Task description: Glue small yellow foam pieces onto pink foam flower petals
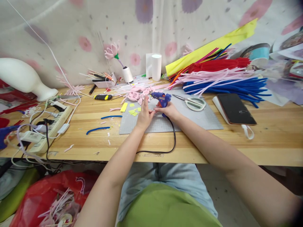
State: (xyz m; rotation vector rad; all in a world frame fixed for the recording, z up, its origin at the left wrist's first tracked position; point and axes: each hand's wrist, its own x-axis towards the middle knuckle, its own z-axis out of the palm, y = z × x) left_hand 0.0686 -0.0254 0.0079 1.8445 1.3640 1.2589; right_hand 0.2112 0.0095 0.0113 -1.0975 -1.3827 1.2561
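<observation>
My right hand (168,111) grips a blue glue gun (162,98) over the grey cutting mat (201,118); its black cord (174,142) loops toward the table's front edge. The nozzle points left at my left hand (145,114), whose fingers pinch a small pink pipe-cleaner piece (146,92) just in front of the nozzle. More looped pink pieces (133,95) lie just behind the hands. Small yellow paper scraps (132,111) lie on the mat's left edge.
White-handled scissors (194,102) and a dark phone (235,108) lie to the right. Bundles of pink, blue and red pipe cleaners (220,78) fill the back right. A power strip (50,124) with cables sits left. A utility knife (102,97), thread spool (127,74) and white roll (156,66) stand behind.
</observation>
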